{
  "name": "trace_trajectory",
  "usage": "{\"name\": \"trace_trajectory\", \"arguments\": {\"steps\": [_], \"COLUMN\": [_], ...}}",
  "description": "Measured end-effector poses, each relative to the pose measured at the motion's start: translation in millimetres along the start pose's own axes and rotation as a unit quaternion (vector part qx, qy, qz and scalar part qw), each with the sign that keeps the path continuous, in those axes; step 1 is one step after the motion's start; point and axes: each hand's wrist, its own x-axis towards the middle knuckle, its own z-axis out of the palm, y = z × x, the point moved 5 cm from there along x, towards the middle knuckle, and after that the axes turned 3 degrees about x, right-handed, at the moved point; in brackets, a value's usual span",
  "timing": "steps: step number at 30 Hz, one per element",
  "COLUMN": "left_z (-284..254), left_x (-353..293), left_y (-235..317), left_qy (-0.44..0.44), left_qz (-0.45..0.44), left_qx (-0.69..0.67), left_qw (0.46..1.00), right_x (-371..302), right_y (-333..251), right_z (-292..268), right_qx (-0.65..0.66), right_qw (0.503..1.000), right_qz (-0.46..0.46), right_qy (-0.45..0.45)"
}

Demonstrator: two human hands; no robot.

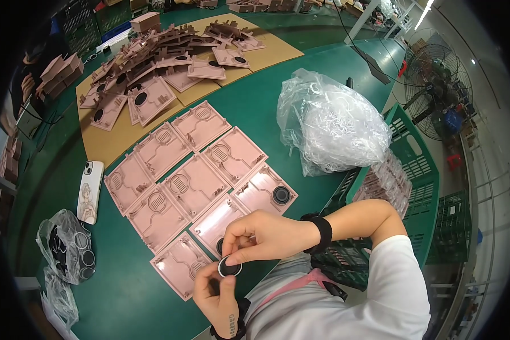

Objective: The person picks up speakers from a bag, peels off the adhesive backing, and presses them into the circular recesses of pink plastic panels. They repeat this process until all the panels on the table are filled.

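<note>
Close to my body, my left hand (214,297) pinches a small round black disc with a pale rim (230,267) between thumb and fingers. My right hand (263,233) reaches over from the right, its thumb and fingertips closed on the disc's upper edge. Beneath and beyond the hands, several pink plastic panels (194,184) lie in rows, most showing a slotted round grille. One panel at the right carries a round black part (281,195). Another black part (220,246) shows partly behind my right fingers. The nearest panel (178,265) has a bare grille beside my left hand.
Farther off, pink panels with black discs form a heap (170,62) on cardboard (277,48). A clear bag of shredded plastic (334,124) sits at the right, beside a green crate (416,170). At left are a phone (90,192) and a bag of black round parts (68,246).
</note>
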Motion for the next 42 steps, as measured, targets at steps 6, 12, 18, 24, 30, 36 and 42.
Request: {"name": "trace_trajectory", "arguments": {"steps": [6,12,18,24,30,36,42], "left_z": [-9,2,0,-4,-2,-2,1], "left_x": [2,0,2,0,-2,-2,-3], "left_y": [1,-2,-4,-14,-23,-23,-20], "left_qy": [-0.016,0.009,0.029,0.061,0.049,0.053,0.048], "left_qz": [0.019,-0.039,0.032,-0.034,-0.005,0.005,0.02], "left_qx": [0.062,-0.007,0.021,-0.104,-0.07,-0.094,-0.103], "left_qw": [0.998,0.999,0.999,0.992,0.996,0.994,0.993], "right_x": [-2,-6,-2,-5,-3,-2,-2], "right_y": [-10,-14,-1,-2,1,6,4], "right_z": [-1,-3,2,0,4,8,7], "right_qx": [-0.117,-0.152,0.1,0.026,0.109,0.119,0.123], "right_qw": [0.989,0.985,0.994,0.999,0.991,0.989,0.99], "right_qz": [-0.088,-0.085,0.039,0.043,0.073,0.082,0.06], "right_qy": [-0.029,0.009,0.012,-0.007,-0.009,-0.037,-0.037]}}
